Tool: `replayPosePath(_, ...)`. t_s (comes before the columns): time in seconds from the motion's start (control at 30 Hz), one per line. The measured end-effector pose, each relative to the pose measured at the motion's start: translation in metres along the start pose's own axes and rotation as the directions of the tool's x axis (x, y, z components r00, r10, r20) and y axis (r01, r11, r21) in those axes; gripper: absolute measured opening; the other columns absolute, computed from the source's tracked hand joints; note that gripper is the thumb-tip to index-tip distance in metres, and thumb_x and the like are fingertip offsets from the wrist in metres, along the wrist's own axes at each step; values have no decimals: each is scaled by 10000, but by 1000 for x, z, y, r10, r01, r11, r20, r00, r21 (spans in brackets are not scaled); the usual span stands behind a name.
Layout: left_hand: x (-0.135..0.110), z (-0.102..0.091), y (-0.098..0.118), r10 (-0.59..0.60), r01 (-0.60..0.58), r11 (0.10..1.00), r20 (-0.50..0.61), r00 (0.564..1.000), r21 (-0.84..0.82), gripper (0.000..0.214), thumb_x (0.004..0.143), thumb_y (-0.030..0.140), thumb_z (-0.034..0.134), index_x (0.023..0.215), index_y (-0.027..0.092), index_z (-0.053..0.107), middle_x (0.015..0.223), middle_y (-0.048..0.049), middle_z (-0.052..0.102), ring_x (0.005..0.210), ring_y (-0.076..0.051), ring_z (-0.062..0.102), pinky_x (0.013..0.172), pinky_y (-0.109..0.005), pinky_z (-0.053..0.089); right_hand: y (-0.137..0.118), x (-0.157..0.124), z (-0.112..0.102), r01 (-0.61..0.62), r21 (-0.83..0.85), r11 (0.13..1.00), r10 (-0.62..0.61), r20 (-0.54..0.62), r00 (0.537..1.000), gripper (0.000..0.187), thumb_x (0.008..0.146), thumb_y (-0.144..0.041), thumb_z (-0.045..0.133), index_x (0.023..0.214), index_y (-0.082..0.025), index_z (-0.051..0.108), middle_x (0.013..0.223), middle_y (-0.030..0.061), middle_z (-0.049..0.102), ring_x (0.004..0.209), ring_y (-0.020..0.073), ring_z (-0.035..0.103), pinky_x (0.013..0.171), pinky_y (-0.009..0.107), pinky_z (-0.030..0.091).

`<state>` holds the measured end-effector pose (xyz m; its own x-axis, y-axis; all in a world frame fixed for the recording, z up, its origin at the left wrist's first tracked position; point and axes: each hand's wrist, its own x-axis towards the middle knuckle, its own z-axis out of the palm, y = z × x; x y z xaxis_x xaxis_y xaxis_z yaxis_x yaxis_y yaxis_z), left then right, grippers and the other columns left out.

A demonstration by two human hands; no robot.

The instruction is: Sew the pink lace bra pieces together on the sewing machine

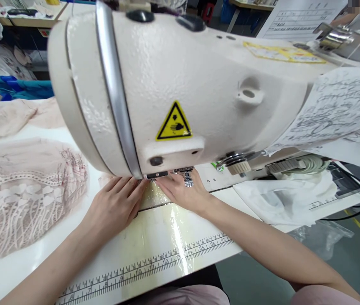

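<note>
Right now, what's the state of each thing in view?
Left hand: open, flat on the table, fingertips under the machine head.
Right hand: open, flat, fingertips meeting the left's.
Machine: head hides the needle.
Lace: spread flat at left, untouched.
White cloth: crumpled at right, untouched.

Sewing machine [180, 84]: cream pebbled matt paint, polished metal band [116, 84]. Tabletop [154, 241]: white glossy laminate, yellowed. Lace pieces [24, 195] at left edge: sheer pink openwork cloth.
</note>
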<state>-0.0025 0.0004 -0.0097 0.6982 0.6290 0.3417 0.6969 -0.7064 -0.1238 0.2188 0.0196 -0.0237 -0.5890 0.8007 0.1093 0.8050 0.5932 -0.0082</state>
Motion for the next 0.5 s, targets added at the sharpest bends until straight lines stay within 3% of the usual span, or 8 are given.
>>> replayPosePath(0.13, 0, 0, 0, -18, 18, 1000, 0, 1000, -18, 373, 931, 201, 477, 1278, 104, 571, 1007, -98, 721, 871, -248, 670, 921, -454, 490, 0, -1, -4, 22, -4, 1000, -22, 1, 1000, 517, 941, -166, 444, 1423, -354, 423, 1306, 78, 619, 1087, 274, 609, 794, 447, 529)
replayPosePath(0.27, 0, 0, 0, -42, 43, 998, 26, 999, -48, 371, 935, 221, 477, 1287, 152, 571, 1016, -86, 722, 882, -247, 674, 922, -463, 487, 0, -1, -8, 100, -62, 993, -98, 34, 995, 576, 896, -62, 407, 1424, -291, 439, 1437, 58, 514, 1073, 264, 613, 697, 403, 558)
replayPosePath(0.5, 1, -1, 0, -35, 36, 999, 12, 999, -27, 370, 943, 228, 458, 1287, 144, 567, 1002, -85, 727, 863, -240, 672, 908, -444, 491, 0, -1, -5, 137, -109, 985, -135, 23, 991, 575, 877, -59, 407, 1410, -268, 465, 1486, 40, 456, 1008, 243, 622, 617, 366, 549)
